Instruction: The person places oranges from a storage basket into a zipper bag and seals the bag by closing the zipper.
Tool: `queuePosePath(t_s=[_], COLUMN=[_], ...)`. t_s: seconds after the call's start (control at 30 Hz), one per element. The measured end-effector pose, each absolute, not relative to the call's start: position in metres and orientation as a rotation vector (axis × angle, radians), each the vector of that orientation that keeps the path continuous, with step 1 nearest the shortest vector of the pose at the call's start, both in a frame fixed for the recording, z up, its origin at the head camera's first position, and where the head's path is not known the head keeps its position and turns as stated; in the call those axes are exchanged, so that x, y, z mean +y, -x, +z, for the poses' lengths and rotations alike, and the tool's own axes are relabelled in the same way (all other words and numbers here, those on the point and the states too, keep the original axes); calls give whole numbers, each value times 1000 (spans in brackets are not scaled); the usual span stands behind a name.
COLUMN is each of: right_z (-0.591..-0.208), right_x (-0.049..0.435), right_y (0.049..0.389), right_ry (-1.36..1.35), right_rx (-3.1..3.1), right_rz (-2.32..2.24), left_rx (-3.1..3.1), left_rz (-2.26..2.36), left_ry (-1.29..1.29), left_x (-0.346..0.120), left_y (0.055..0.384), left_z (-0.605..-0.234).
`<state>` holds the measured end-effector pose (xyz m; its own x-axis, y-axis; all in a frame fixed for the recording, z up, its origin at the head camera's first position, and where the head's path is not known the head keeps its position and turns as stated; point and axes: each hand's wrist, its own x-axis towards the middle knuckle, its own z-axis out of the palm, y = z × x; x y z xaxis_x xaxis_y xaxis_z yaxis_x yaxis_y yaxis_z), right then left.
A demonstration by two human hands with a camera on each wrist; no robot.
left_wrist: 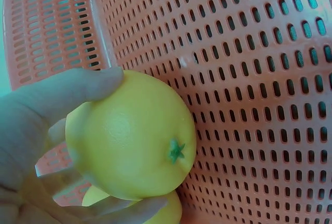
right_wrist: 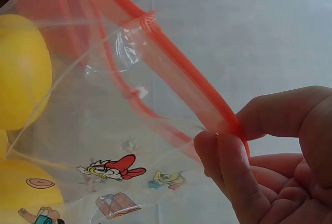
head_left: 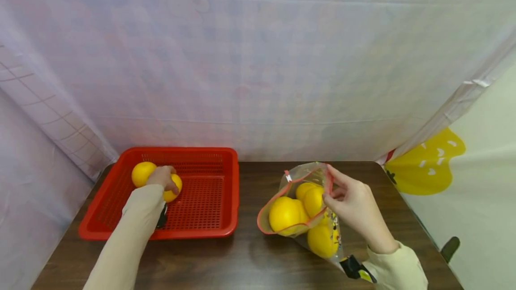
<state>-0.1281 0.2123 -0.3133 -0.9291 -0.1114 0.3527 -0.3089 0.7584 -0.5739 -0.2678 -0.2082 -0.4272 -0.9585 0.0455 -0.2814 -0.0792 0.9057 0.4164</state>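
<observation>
My left hand (head_left: 161,177) reaches into the red basket (head_left: 233,191) and grips an orange (left_wrist: 132,133), its thumb over the top and fingers beneath. The fruit is round and yellow, with a green star-shaped stem mark. A second orange (head_left: 143,173) lies beside it in the basket. To the right, a clear zip bag (right_wrist: 155,120) with red edging and cartoon prints stands with its mouth apart. Several oranges (head_left: 284,214) are inside it. My right hand (head_left: 354,200) pinches the bag's red rim between thumb and fingers at its right side.
The basket and bag stand side by side on a dark wooden table (head_left: 254,258). A pale patterned curtain (head_left: 258,66) hangs behind the table, and more cloth covers both sides. A yellow printed shape (head_left: 427,164) shows on the right-hand cloth.
</observation>
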Motion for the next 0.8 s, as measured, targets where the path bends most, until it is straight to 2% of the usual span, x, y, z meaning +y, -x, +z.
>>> queuePosePath(t_s=[0.33,0.8], right_z=[-312,-312], right_x=[212,211], right_y=[128,127], right_ry=[-332,-317], right_rx=[-2652,-2663], right_rz=[937,937], left_rx=[2817,2878], left_rz=[573,738], left_ry=[-36,-207], left_x=[-213,-208], left_y=[265,254], left_z=[-409,-387])
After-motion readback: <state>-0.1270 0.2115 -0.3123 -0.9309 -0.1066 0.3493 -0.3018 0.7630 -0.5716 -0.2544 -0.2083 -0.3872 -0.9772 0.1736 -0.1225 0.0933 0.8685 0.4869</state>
